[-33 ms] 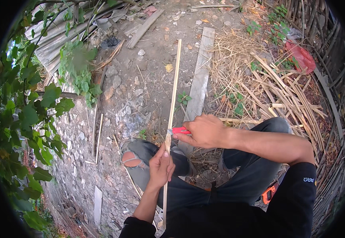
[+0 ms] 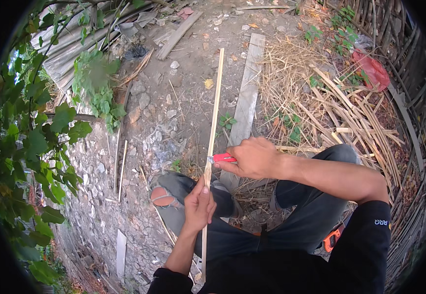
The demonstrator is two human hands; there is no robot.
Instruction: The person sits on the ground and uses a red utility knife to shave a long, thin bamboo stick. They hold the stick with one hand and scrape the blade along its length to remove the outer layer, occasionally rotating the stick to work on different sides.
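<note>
Head view, clock positions read from its middle. Small white lettering [image 2: 381, 222] marks the right sleeve [image 2: 365, 245] at 4 o'clock; any print on the knife [image 2: 224, 158] is too small to tell. The strip [image 2: 215, 108], pale and narrow, runs almost upright through the middle, its far end at 12 o'clock and its near end at 6.

Left hand [image 2: 199, 206]: the forearm rises from between 6 and 7 o'clock; the grip pinches the strip, thumb along its upper face and fingers curled about it, just below the blade. Right hand [image 2: 257, 158]: the elbow is bent between 3 and 4 o'clock, the forearm lies nearly level, and the knuckles face upward; the grip is wrapped round the red knife, whose blade points toward 9 o'clock and meets the strip.

Surroundings: a grey plank [image 2: 247, 98] on the ground at 1 o'clock; straw [image 2: 286, 68] between 1 and 2; loose strips [image 2: 365, 117] between 2 and 3; an orange tool [image 2: 331, 241] at 4.
</note>
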